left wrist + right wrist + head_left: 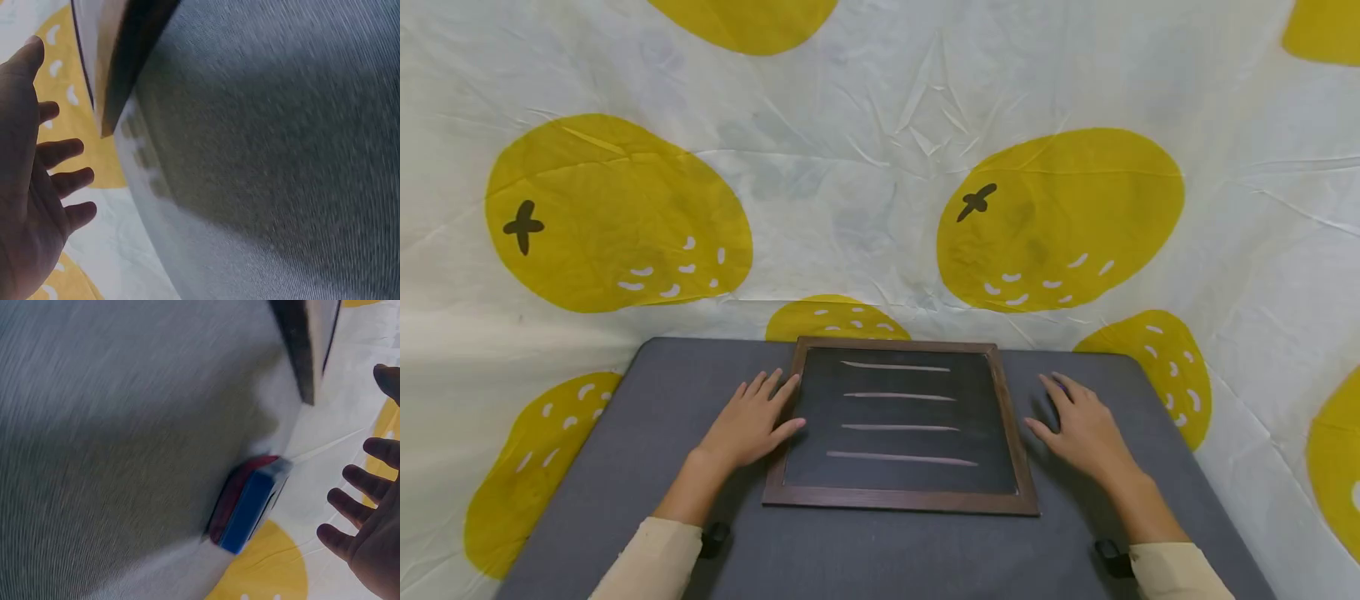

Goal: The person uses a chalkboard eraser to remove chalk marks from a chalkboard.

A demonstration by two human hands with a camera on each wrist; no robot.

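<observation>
A small chalkboard [895,412] in a brown wooden frame lies on the grey table, with several pale chalk lines drawn across it. My left hand [748,423] is over the frame's left side, fingers spread and thumb tip over the edge. To the right of the board, my right hand [1078,433] hovers with its fingers loosely bent and nothing in them. Under that hand, the right wrist view shows a block like a board eraser [247,506], blue with a dark red layer, on the table. In the head view the right hand mostly hides it.
The grey cloth-covered table [880,558] has rounded far corners. Right behind it hangs a white curtain [842,225] with large yellow fruit prints. A dark strap piece [1112,558] shows at the right wrist and another [715,540] at the left.
</observation>
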